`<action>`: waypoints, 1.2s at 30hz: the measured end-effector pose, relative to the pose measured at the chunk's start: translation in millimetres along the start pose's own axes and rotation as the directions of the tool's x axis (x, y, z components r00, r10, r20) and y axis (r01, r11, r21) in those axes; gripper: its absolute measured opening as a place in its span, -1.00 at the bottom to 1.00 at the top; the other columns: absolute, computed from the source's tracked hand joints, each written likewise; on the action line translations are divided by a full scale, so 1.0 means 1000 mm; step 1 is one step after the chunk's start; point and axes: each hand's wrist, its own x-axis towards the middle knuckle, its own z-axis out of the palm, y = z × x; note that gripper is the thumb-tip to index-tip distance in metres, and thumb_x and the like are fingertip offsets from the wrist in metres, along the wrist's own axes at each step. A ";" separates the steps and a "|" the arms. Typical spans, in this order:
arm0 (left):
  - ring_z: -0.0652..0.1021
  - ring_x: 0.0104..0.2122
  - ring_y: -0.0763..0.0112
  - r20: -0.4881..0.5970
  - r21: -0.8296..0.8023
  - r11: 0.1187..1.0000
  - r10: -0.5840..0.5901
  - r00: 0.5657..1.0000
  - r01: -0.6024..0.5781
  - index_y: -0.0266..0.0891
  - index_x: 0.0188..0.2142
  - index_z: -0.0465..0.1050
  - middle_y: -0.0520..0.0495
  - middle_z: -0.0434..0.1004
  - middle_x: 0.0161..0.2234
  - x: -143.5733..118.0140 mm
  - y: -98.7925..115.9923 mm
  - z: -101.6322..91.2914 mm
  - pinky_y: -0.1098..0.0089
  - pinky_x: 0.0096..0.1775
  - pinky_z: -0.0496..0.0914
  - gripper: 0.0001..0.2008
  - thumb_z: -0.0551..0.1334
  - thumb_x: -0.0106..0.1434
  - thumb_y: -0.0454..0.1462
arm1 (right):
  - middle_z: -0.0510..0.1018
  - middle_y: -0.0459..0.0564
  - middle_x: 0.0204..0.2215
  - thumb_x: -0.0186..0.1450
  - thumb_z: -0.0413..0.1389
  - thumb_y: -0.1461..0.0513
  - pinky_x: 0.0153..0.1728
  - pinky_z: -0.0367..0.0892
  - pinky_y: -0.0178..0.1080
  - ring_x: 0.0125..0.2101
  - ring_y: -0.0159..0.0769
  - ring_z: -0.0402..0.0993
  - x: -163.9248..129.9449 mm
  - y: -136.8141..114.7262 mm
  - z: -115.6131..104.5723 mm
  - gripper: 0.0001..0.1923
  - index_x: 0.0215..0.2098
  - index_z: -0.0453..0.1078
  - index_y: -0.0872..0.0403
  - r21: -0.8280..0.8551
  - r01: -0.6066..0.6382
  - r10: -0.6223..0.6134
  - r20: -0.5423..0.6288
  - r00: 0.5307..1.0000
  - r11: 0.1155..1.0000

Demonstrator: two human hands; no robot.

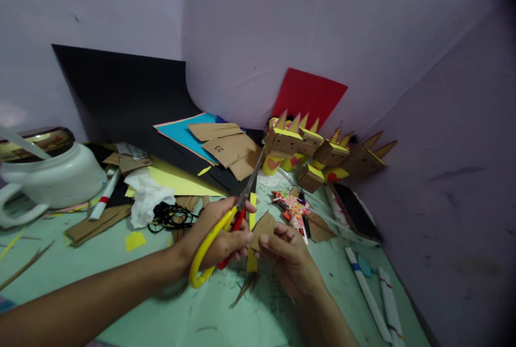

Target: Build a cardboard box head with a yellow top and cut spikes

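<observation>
My left hand is closed around a pair of scissors with one yellow and one red handle. The blades point up and away, and look closed together. A small piece of brown cardboard is pinched in my right hand, its thumb lying on top. The fingertips of my left hand touch the left edge of this piece. Beneath the hands, a narrow yellow paper strip and a thin brown scrap lie on the table.
Cardboard figures with yellow spikes stand at the back right. Brown cardboard pieces rest on blue paper and a black sheet. A white mug stands left. White markers and a phone lie right.
</observation>
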 end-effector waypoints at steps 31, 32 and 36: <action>0.38 -0.51 0.48 0.025 0.382 0.921 0.066 0.997 -0.071 -0.26 -0.13 0.29 0.12 0.34 -0.48 0.006 0.006 -0.007 0.50 -0.49 0.27 -0.57 0.19 -0.07 -0.39 | 0.33 -0.19 -0.71 -0.18 0.17 0.36 -0.64 0.02 -0.42 -0.67 -0.53 0.11 -0.003 0.004 0.005 -0.92 -0.64 0.40 0.19 -0.411 -0.053 0.068 0.023 0.997 0.910; 0.36 -0.54 0.50 -0.002 0.358 0.932 0.055 0.998 -0.051 -0.27 -0.16 0.30 0.13 0.33 -0.50 0.007 0.007 -0.007 0.51 -0.52 0.25 -0.59 0.19 -0.09 -0.38 | 0.36 -0.19 -0.71 -0.21 0.18 0.36 -0.63 0.06 -0.42 -0.67 -0.52 0.15 -0.002 0.002 0.005 -0.89 -0.63 0.41 0.18 -0.395 -0.054 0.049 -0.021 0.999 0.917; 0.31 -0.67 0.55 -0.062 0.218 0.976 0.005 0.998 0.008 -0.24 -0.18 0.27 0.15 0.31 -0.53 0.008 0.007 -0.006 0.52 -0.65 0.23 -0.59 0.22 -0.09 -0.29 | 0.51 -0.16 -0.62 -0.25 0.25 0.35 -0.54 0.25 -0.40 -0.60 -0.44 0.35 0.001 -0.007 0.002 -0.77 -0.55 0.42 0.12 -0.226 0.061 -0.105 -0.189 0.976 0.972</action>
